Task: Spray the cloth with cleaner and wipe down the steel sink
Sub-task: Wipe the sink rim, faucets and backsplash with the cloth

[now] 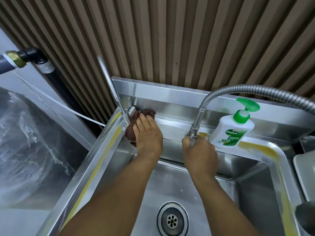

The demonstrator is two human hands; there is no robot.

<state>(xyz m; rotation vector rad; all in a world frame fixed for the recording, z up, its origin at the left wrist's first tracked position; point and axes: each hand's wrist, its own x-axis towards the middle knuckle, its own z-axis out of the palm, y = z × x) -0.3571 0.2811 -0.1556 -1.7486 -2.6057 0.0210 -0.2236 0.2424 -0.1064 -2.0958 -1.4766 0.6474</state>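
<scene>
Steel sink (pixel 105 155): one cloth (pixel 134 116), two taps (pixel 125 115) (pixel 196 123), two hands (pixel 148 138) (pixel 199 155)

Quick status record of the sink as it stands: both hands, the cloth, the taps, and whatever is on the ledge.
left hand: fingers laid flat, pressing the brown cloth against the base of the thin tap, back-left corner
right hand: grips the handle at the foot of the flexible-hose faucet
soap bottle: upright on the back ledge, right of that faucet
sink: steel, drain uncovered
rim: yellow streaks along left and right edges
</scene>
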